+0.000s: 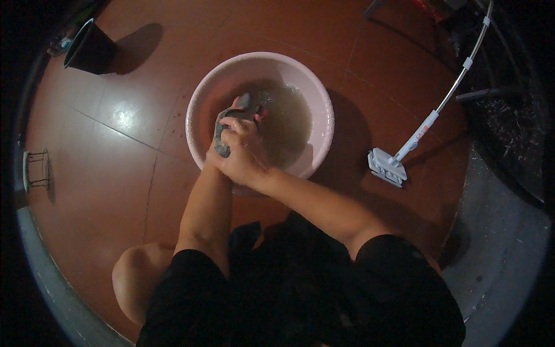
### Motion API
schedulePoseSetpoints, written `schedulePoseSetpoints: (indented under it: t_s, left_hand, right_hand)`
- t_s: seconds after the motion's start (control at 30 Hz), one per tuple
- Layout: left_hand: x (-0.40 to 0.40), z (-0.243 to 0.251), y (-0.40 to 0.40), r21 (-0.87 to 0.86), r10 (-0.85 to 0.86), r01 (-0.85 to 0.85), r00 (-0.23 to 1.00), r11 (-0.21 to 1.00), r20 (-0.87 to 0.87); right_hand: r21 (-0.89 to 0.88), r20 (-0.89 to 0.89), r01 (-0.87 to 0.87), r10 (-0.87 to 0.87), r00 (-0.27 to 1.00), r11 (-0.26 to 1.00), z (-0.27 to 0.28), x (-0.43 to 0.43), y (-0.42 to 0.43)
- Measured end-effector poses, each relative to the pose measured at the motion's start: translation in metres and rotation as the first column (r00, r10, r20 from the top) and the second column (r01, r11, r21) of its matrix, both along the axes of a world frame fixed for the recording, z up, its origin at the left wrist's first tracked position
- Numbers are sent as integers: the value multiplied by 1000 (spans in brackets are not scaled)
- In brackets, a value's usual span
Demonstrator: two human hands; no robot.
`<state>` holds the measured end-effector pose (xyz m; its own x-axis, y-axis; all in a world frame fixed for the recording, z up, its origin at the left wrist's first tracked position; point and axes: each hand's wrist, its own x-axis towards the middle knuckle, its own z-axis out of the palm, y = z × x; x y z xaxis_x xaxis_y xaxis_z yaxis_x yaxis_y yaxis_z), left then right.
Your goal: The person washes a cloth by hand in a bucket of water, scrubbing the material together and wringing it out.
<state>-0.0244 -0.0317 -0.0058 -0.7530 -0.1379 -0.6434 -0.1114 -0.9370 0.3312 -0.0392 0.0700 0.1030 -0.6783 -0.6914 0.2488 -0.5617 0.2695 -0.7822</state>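
Observation:
A pink plastic basin (323,112) stands on the floor before me, with murky water (288,126) in it. Over its left side, my left hand (215,149) and my right hand (243,143) are pressed together around a wet grey cloth (223,149). The right hand lies over the left, its fingers curled on the cloth. Part of the cloth shows beyond the fingers, near the far edge of the hands. A small pink-red thing (260,115) shows beside the right hand's fingers; what it is cannot be told. The left palm is mostly hidden.
A white flat-head mop (388,167) with a metal pole stands right of the basin. A dark bucket (93,50) is at the far left, a small stool (37,170) at the left edge. Drops lie on the red-brown tiled floor (173,78). A grey ledge (498,243) runs at right.

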Motion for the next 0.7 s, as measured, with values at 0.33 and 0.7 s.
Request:
schedulePoseSetpoints:
  t_s: [0.33,0.7]
  left_hand:
    - [-38,7,29,16,151,-155,976,988,157]
    - [-20,41,-4,-119,186,-172,976,978,113]
  right_hand:
    - [73,-108,428,-419,902,901,-78,-88,-11]
    - [725,-212,262,-156,965,637,-103,-99,30]
